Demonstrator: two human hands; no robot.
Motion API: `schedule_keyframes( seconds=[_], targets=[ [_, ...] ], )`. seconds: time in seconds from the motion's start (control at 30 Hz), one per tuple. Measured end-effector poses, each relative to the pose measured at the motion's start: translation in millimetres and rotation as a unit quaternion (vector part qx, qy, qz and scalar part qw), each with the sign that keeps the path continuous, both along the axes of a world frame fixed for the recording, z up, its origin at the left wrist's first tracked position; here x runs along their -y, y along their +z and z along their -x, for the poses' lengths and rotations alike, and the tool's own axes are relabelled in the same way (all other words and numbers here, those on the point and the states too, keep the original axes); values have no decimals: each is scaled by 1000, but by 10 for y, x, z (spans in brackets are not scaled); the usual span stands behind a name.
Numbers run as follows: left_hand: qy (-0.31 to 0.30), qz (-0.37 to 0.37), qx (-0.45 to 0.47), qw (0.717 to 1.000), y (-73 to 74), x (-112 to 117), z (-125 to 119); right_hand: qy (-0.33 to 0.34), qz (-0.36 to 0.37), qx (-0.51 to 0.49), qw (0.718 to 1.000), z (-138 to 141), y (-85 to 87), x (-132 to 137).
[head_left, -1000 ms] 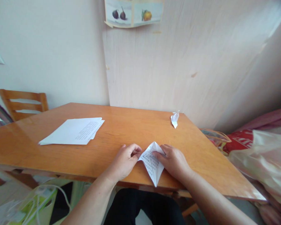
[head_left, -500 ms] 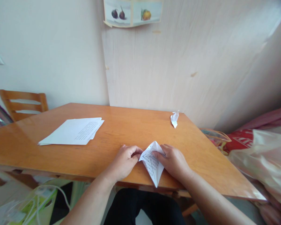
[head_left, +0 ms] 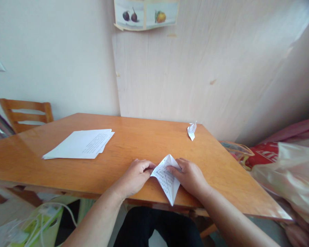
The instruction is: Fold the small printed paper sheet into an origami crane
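Observation:
Between my hands is a folded sheet of printed paper (head_left: 167,180), kite-shaped, with a crease down its middle and its long point toward me at the table's front edge. My right hand (head_left: 189,173) grips its right side, thumb lying on top and the other fingers partly hidden behind it. With thumb and fingers together, my left hand (head_left: 139,173) pinches the paper's left corner. The underside of the paper is hidden.
A stack of printed sheets (head_left: 79,144) lies on the left of the wooden table (head_left: 141,137). Near the far right corner stands a small folded paper figure (head_left: 192,131). A wooden chair (head_left: 28,111) is at the left, bags (head_left: 290,175) at the right.
My left hand has shifted slightly left, drawing the paper's left corner outward so that the left flap looks wider and flatter. My right hand has stayed nearly in place.

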State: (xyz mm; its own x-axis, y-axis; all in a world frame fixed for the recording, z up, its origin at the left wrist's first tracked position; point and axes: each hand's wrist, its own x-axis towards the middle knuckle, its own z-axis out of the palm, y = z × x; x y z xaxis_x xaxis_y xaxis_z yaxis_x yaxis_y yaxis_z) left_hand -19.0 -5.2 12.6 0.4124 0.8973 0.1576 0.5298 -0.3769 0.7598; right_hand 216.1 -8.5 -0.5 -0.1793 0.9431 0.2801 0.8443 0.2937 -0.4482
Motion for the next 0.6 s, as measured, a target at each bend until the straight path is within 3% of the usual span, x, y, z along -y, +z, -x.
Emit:
schedule_keyframes(
  seconds=[0.33,0.6],
  targets=[
    [-36,14,22,999,97,-4,28,1,9,1,1000,13,19,3],
    [-31,44,21,998,24,-89,18,7,9,0,1000,22,39,13]
  ],
)
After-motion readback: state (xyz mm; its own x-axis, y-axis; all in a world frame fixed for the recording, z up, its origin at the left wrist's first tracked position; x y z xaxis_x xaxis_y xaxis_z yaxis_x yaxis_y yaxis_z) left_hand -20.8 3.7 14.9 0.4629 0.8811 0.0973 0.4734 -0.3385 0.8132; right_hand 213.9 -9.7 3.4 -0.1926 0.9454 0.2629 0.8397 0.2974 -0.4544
